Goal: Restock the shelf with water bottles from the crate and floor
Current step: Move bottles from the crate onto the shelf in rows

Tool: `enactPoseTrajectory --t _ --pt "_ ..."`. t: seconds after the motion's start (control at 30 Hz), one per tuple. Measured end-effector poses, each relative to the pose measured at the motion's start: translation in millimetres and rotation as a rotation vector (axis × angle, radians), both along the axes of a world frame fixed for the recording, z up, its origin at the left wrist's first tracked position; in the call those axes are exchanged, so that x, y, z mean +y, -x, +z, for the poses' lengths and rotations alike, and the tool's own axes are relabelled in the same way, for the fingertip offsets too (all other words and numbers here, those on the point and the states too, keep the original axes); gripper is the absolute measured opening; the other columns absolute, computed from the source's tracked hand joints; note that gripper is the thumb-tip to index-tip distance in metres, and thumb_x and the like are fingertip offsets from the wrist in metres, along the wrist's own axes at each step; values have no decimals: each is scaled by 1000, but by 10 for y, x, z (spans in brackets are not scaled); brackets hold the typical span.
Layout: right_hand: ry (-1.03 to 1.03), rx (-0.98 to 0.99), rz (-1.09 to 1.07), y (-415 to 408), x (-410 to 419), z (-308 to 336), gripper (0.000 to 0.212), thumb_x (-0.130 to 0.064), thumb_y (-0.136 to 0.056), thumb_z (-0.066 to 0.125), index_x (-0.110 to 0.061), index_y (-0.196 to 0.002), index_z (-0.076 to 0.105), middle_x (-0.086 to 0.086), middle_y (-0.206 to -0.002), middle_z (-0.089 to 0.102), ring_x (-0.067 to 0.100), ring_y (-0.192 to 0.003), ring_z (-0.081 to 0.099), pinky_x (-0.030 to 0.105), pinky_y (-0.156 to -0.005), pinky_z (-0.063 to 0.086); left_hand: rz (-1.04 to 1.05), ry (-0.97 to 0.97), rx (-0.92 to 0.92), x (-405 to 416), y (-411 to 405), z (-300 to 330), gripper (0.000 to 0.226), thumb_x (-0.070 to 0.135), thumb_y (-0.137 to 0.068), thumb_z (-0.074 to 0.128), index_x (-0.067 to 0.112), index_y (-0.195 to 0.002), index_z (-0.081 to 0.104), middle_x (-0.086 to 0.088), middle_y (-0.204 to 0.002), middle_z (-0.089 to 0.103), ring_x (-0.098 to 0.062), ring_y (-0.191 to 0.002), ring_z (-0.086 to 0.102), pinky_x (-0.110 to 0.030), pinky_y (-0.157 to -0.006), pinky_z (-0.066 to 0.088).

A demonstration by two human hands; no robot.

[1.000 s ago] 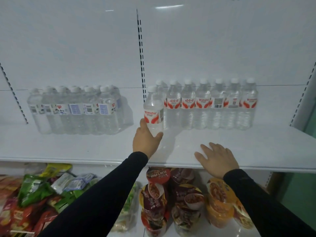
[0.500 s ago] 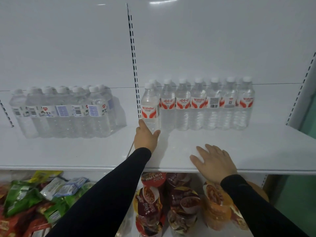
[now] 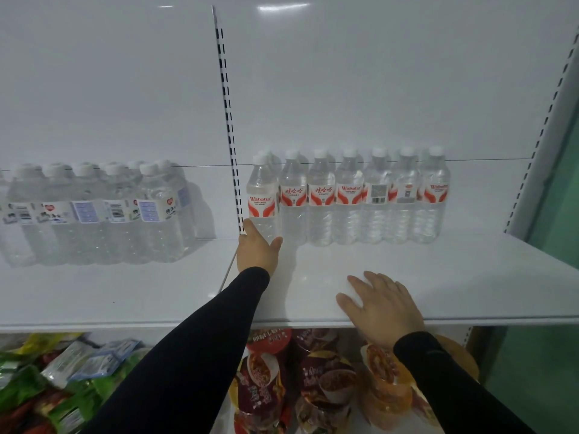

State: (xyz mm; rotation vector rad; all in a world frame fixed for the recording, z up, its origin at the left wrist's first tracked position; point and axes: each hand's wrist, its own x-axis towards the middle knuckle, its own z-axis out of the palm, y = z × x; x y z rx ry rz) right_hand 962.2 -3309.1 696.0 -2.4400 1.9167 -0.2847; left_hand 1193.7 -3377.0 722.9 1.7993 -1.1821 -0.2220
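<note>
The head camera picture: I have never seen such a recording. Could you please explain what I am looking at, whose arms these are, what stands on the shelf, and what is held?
There is no machine here. A person wears a wide-angle camera on the head, so you look forward and down at their own two arms in black sleeves.

The left hand grips the base of a red-labelled water bottle at the left end of a row of red-labelled bottles standing upright on the white shelf. The right hand lies flat on the shelf's front edge and holds nothing.

Further left stands a wrapped pack of bottles with pale labels. Below the shelf are snack bags and instant noodle cups.
</note>
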Motion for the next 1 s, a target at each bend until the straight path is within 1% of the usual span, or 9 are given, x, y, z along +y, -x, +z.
enactPoseTrajectory --t 0.17,0.37,0.47,0.6,0.67,0.7,0.8,0.93,1.0 --pt "-14 -32 -10 10 -16 -3 65 -65 -97 20 -34 -154 26 0 -163 19 21 -149 17 38 -121 11 -74 -120 -4 202 -62 78 85 49 -88 63 5 -148 21 -19 -142 45 -35 -124 51 -39 -94 46" --pt "-21 -24 -1 31 -64 4 66 -66 -96 21 -34 -154 26 2 -164 19 23 -148 18 39 -120 13 -224 -22 -211 1089 -94 138 57 45 -95 53 14 -142 44 -7 -135 55 -20 -123 51 -29 -98 38" --pt "11 -15 42 51 -38 43 63 -60 -100 21 -27 -153 31 7 -162 24 25 -147 24 40 -118 16 -323 -4 -344 1597 -127 -37 48 44 -95 54 16 -134 56 -2 -133 57 -16 -121 52 -25 -100 36" --pt "288 -204 131 -13 196 -161 65 -50 -98 26 -6 -131 60 25 -143 49 40 -132 45 49 -111 32 -471 55 -511 2203 -211 -493 42 43 -93 54 14 -122 65 -3 -121 65 -12 -111 53 -13 -93 33" --pt "477 -283 192 -63 446 -402 56 -44 -98 37 -2 -127 62 27 -139 52 44 -129 47 52 -109 33 -517 37 -541 2443 -269 -818 40 40 -93 54 12 -117 67 -5 -117 65 -15 -109 54 -17 -93 36" --pt "497 -305 208 -94 605 -549 53 -42 -98 42 -3 -129 60 26 -140 50 42 -131 45 49 -110 31 -542 -14 -522 2552 -299 -999 40 40 -92 54 12 -119 67 -4 -118 65 -16 -109 55 -17 -92 36" --pt "336 -404 264 -192 1125 -1104 50 -41 -97 47 -9 -134 56 17 -148 40 32 -136 38 36 -110 30 -595 -292 -416 2824 -375 -1559 43 45 -94 53 21 -129 60 0 -125 62 -16 -113 54 -16 -90 36" --pt "-231 -358 222 -285 1742 -2101 57 -50 -99 45 -19 -147 44 2 -159 29 16 -143 25 27 -116 22 -662 -613 -310 3037 -480 -2358 35 39 -93 57 24 -124 61 -2 -123 62 -20 -113 57 -18 -87 38" --pt "-487 -301 144 -276 1934 -2623 74 -68 -94 31 -20 -150 38 2 -161 24 17 -143 30 26 -117 22 -664 -780 -279 3117 -500 -2685 40 44 -94 51 18 -124 61 -5 -123 61 -22 -114 56 -24 -90 40"
